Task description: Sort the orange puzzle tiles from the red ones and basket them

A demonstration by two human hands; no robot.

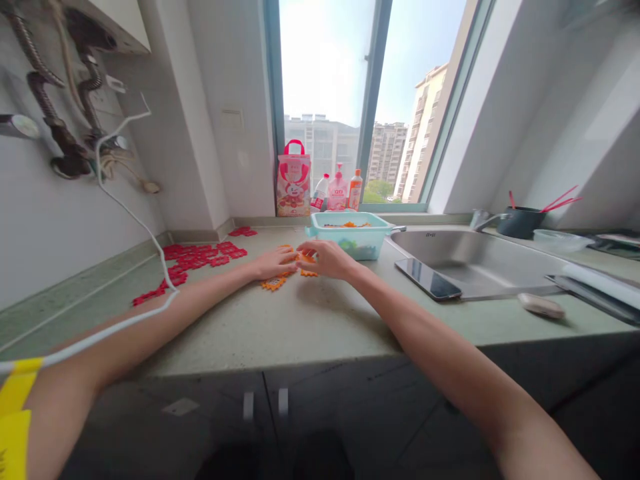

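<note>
While the left hand (pixel 274 264) lies palm down, fingers loosely straight over orange toothed-edge pieces (pixel 273 284) mid-counter (pixel 320 333), the right hand (pixel 327 257) arches in, fingers half curled over them; can't tell if either grips. Forearms (pixel 407 313) converge from near left and near right. Yellow band (pixel 15 433), near left: marks unreadable. Red pieces (pixel 193 255) left, aqua bin (pixel 367 251) just beyond right hand. Far pink pump bottle (pixel 338 191): lettering too blurry.

Bare forearms (pixel 420 317), bare wrists (pixel 354 271), bare left hand (pixel 274 263), bare right hand (pixel 330 260), dark shapes (pixel 323 457) low down, possibly footwear
</note>
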